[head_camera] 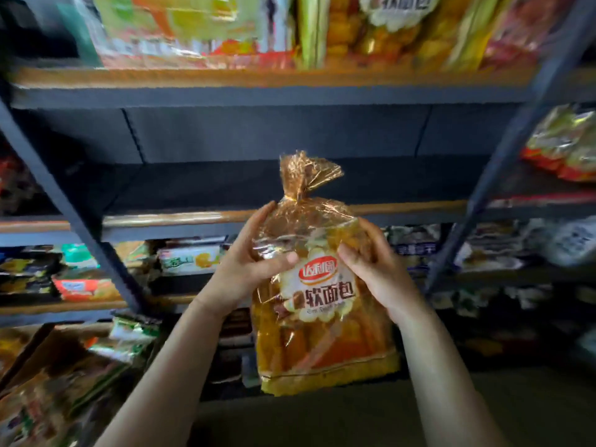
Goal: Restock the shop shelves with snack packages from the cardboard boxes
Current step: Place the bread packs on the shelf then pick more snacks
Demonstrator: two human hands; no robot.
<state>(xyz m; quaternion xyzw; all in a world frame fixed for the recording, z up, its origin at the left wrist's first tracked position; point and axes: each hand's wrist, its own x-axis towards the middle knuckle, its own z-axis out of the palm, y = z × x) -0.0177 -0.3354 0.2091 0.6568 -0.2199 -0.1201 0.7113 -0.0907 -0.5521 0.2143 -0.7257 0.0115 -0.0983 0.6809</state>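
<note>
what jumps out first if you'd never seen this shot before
The orange bread bag with its twisted, tied top, held upright in the centre by both the left hand and the right hand. Right behind it gapes a bare dark shelf, while the top shelf above is packed with bright packages, and an open cardboard box of snacks sits at lower left.

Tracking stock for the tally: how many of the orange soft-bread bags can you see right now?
2. One bread bag is held upright between the left hand and right hand; a matching bag stands on the top shelf. Blur may hide more.
</note>
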